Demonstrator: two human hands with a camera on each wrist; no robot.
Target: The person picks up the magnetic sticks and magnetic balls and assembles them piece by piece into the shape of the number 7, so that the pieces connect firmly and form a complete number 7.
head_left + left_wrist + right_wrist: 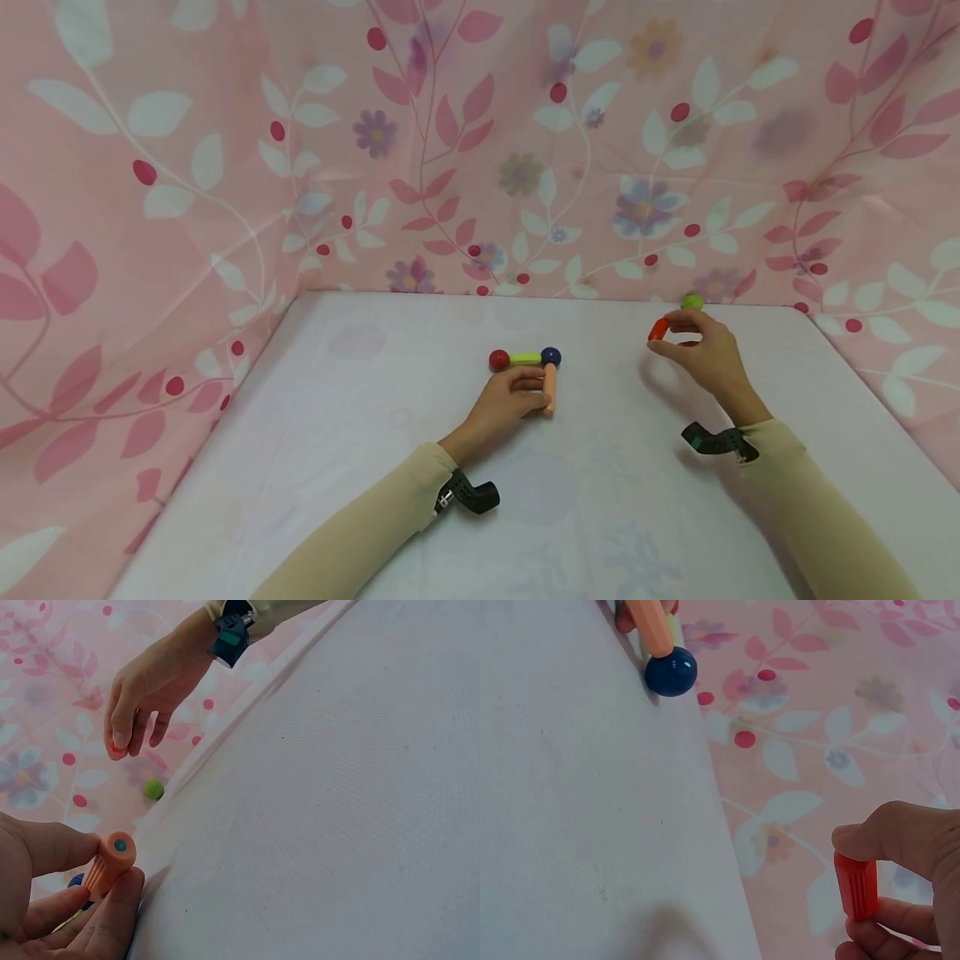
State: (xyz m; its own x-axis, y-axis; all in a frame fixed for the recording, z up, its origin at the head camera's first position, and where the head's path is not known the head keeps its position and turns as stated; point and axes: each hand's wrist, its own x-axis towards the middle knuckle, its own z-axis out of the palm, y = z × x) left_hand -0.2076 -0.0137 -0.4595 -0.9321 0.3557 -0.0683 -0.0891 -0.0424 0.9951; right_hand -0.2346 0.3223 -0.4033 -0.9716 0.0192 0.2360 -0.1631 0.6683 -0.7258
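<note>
- left hand (502,406) pinches orange stick (551,390), far end touching blue ball (551,357).
- right hand (705,354) pinches red stick (658,330) above surface (600,508), well apart.
- seems mid-joining; next move probably calls for lining red stick up with a ball.

Pink floral cloth backdrop (465,83) — hung behind and beside white-covered table (322,400) — soft, muted light

nothing to read in any view, no words, no letters, no numbers, no brand names, no signs
</note>
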